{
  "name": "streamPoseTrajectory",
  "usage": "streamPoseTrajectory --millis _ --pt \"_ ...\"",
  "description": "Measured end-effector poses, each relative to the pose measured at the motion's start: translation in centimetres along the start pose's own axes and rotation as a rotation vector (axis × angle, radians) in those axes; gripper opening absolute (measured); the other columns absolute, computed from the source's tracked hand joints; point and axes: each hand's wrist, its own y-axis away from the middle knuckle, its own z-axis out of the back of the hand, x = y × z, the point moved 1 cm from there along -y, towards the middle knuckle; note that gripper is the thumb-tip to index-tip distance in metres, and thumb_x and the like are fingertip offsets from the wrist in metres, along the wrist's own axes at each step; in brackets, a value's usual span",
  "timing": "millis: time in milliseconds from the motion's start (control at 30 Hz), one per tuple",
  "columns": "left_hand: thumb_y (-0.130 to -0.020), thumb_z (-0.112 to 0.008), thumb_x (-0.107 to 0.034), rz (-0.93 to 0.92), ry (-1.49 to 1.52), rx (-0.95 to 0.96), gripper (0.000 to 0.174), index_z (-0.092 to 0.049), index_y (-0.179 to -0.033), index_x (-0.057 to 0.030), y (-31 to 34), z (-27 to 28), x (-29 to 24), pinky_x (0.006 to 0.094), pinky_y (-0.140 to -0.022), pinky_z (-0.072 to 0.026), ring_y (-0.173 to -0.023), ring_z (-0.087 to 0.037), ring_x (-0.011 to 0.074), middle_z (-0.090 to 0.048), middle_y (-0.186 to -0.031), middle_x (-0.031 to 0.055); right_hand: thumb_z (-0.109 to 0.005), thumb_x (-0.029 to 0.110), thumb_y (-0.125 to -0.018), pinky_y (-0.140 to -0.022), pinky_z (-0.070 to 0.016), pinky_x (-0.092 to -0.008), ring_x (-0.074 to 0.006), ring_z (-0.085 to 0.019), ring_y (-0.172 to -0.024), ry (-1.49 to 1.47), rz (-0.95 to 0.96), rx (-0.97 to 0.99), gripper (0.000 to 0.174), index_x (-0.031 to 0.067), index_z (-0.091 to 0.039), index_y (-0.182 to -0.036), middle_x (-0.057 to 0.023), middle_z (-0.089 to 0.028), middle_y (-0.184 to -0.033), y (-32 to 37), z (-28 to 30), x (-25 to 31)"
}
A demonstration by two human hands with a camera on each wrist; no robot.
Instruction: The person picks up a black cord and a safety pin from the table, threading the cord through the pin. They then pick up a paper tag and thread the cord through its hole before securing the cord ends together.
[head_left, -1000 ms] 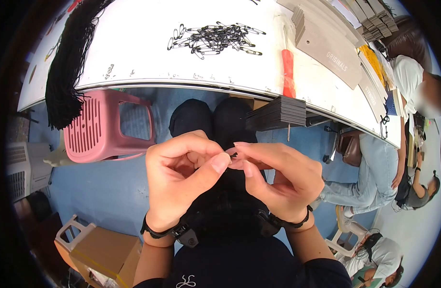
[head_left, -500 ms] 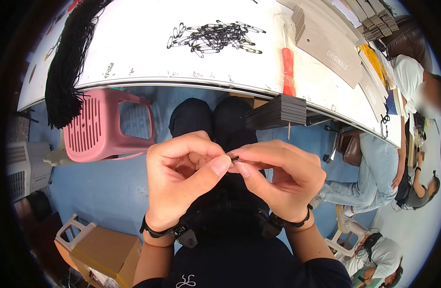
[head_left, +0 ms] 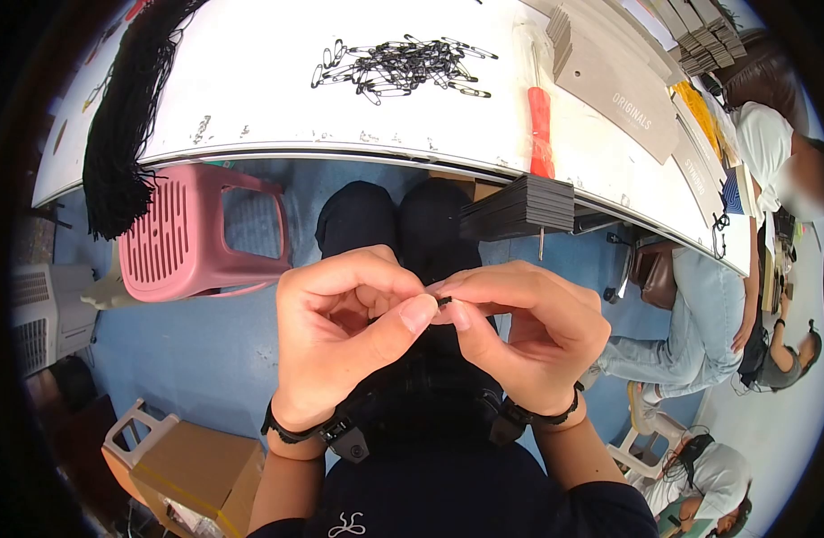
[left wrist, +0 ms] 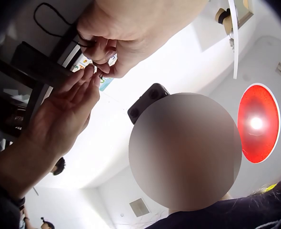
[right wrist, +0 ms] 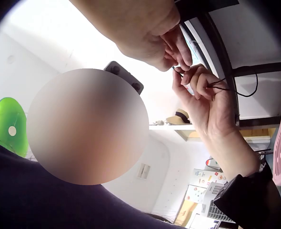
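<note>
Above the lap, both hands meet fingertip to fingertip. My left hand [head_left: 335, 336] pinches a thin black cord [right wrist: 247, 96] between thumb and index finger; a loop of it hangs out behind the curled fingers in the right wrist view. From the other side, the thumb and index finger of my right hand [head_left: 542, 336] pinch the short black end [head_left: 444, 302] that sticks out at the left thumb tip. Fingertips hide most of this piece, and whether it is knotted I cannot tell.
On the white table [head_left: 268, 108] lie a pile of black safety pins [head_left: 403, 70], a bundle of black cords [head_left: 125, 125], a red-handled tool [head_left: 539, 134] and grey printed cards [head_left: 609, 90]. A black stack [head_left: 524, 213] juts over the edge. A pink stool [head_left: 165, 238] stands left.
The right thumb and index finger have moved left against the left fingertips and now pinch the black end. It has shifted slightly right and down. The left hand has barely moved.
</note>
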Motion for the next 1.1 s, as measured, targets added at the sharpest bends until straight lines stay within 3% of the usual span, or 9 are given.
streamPoseTrajectory --millis 233,600,800,867,933,1000,1100 --pt "-0.079 -0.066 0.003 -0.005 0.008 -0.009 0.005 -0.062 -0.082 0.0049 0.0 -0.1 0.0 0.0177 -0.054 -0.0351 -0.059 -0.045 0.0032 -0.054 -0.070 0.0024 -0.068 -0.006 -0.072 -0.056 -0.0507 -0.0200 -0.0133 -0.066 -0.064 0.008 0.022 0.011 0.017 -0.0017 -0.066 -0.088 -0.0095 -0.067 -0.076 0.0 0.2 -0.1" --pt "-0.078 -0.066 0.004 -0.079 -0.079 0.034 0.006 -0.062 -0.083 0.0054 0.1 0.1 -0.1 0.0180 -0.053 -0.0361 -0.060 -0.048 0.0042 -0.054 -0.071 0.0035 -0.069 -0.005 -0.074 -0.058 -0.0516 -0.0196 -0.0127 -0.067 -0.069 -0.161 -0.115 0.099 0.019 -0.0018 -0.067 -0.092 -0.0092 -0.067 -0.081 -0.2 0.8 0.2" --pt "-0.079 -0.066 0.006 -0.076 -0.114 0.020 0.005 -0.063 -0.083 0.0054 0.1 0.1 -0.2 0.0174 -0.052 -0.0362 -0.061 -0.050 0.0046 -0.055 -0.071 0.0038 -0.068 -0.004 -0.075 -0.057 -0.0508 -0.0206 -0.0129 -0.066 -0.066 -0.073 -0.046 0.105 0.015 -0.0017 -0.067 -0.089 -0.0095 -0.066 -0.078 -0.2 0.8 -0.2" --pt "-0.079 -0.064 0.005 -0.107 -0.340 0.011 0.007 -0.064 -0.086 0.0047 0.2 0.4 -0.7 0.0169 -0.051 -0.0340 -0.060 -0.048 0.0040 -0.054 -0.070 0.0031 -0.068 -0.004 -0.075 -0.057 -0.0507 -0.0211 -0.0134 -0.065 -0.065 -0.053 -0.051 0.079 0.013 -0.0018 -0.066 -0.088 -0.0097 -0.066 -0.077 0.1 0.4 -0.1" --pt "-0.079 -0.063 0.005 -0.136 -0.396 -0.023 0.008 -0.065 -0.087 0.0039 0.2 0.6 -0.4 0.0165 -0.050 -0.0319 -0.059 -0.046 0.0035 -0.052 -0.069 0.0020 -0.068 -0.004 -0.075 -0.056 -0.0505 -0.0215 -0.0138 -0.064 -0.064 -0.034 -0.056 0.052 0.012 -0.0018 -0.066 -0.087 -0.0098 -0.066 -0.077 0.2 0.4 -0.1" --pt "-0.080 -0.062 0.005 -0.163 -0.453 -0.060 0.010 -0.066 -0.089 0.0031 0.4 0.9 -0.1 0.0161 -0.049 -0.0298 -0.058 -0.043 0.0029 -0.051 -0.068 0.0010 -0.064 -0.011 -0.074 -0.061 -0.0527 -0.0237 -0.0189 -0.066 -0.068 0.030 -0.016 0.097 0.014 -0.0073 -0.064 -0.087 -0.0170 -0.065 -0.081 0.2 0.5 -0.1" --pt "-0.081 -0.060 0.005 -0.144 -0.515 -0.084 0.013 -0.066 -0.093 0.0020 0.6 1.3 -0.1 0.0160 -0.048 -0.0264 -0.056 -0.038 0.0022 -0.048 -0.068 -0.0011 -0.064 -0.011 -0.074 -0.061 -0.0525 -0.0231 -0.0178 -0.066 -0.069 0.045 -0.023 0.103 0.013 -0.0068 -0.064 -0.087 -0.0162 -0.065 -0.081 0.2 0.3 -0.3"
